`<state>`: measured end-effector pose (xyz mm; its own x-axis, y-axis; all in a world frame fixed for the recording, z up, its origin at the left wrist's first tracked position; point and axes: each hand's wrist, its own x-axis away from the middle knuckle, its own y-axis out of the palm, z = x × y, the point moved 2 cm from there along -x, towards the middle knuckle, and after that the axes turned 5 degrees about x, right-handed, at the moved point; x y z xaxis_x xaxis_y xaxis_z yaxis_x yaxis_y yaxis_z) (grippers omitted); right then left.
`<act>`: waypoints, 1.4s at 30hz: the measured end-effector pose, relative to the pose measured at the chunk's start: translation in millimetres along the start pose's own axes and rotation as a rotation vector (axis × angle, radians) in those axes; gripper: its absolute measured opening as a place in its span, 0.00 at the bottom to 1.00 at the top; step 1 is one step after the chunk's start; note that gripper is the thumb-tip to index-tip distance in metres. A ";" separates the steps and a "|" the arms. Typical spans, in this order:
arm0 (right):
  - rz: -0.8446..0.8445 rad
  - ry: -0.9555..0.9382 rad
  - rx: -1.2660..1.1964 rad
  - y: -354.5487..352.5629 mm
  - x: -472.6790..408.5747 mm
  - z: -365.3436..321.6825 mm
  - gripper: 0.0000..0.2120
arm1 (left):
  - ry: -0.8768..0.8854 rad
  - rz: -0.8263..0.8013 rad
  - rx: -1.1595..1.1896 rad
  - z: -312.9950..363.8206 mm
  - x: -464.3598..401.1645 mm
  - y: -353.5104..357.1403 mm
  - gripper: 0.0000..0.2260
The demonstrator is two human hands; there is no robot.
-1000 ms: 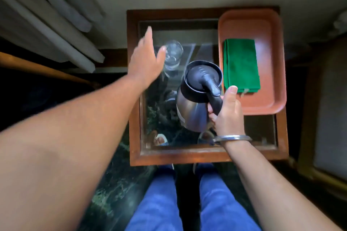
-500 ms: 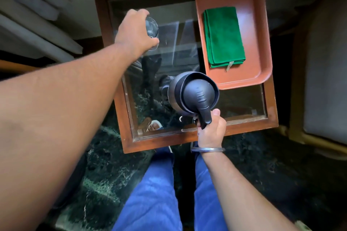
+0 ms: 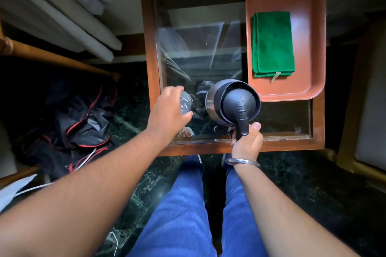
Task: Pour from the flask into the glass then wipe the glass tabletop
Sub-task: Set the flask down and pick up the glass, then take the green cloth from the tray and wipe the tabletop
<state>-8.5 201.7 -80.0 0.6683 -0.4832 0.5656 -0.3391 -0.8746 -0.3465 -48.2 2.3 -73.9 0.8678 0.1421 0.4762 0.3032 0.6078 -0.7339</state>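
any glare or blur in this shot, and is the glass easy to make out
Head view: pale window-like reflections streak across the glass tabletop; the left hand is slightly motion-blurred and hides part of the glass, which is clear and hard to read against the dark reflections; the flask and green cloth look sharp; wide-angle bending shows at the edges.

Left hand (image 3: 167,110) fingers curled in grasp, arm extended; right hand (image 3: 246,142) fisted, thumb up.
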 end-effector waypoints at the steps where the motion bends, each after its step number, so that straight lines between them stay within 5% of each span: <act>1: 0.003 0.011 0.004 -1.1 0.2 0.3 0.25 | -0.011 -0.013 0.012 -4.1 7.4 5.7 0.33; 8: -0.024 0.008 0.060 0.2 -1.4 6.7 0.24 | -0.041 0.027 0.055 -13.8 26.4 26.2 0.32; 16: -0.007 -0.389 0.466 -46.3 -77.0 -18.7 0.18 | 0.015 0.176 0.117 -7.3 -10.1 11.3 0.33; 20: -0.072 -0.626 0.808 -36.7 -165.5 -65.9 0.15 | 0.032 0.114 0.000 -23.8 -88.3 5.7 0.33; 25: -0.066 -0.669 1.179 22.7 -257.9 -105.6 0.31 | 0.037 0.081 -0.364 -60.2 -169.1 25.2 0.40; 29: 0.007 -0.604 1.355 65.8 -289.1 -96.5 0.37 | 0.120 0.117 -0.439 -81.5 -182.7 41.5 0.43; 36: 0.333 -0.665 1.222 85.5 -300.5 -74.6 0.19 | 0.161 0.185 -0.416 -91.8 -186.4 49.7 0.43; 42: 0.205 -0.719 1.121 78.5 -283.4 -99.1 0.14 | 0.178 0.194 -0.427 -91.4 -187.3 54.1 0.44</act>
<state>-290.2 266.0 -193.3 0.9847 -0.1704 0.0357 0.0154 -0.1189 -0.9928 -158.4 -62.9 -247.1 0.9666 0.0631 0.2485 0.2312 0.2041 -0.9513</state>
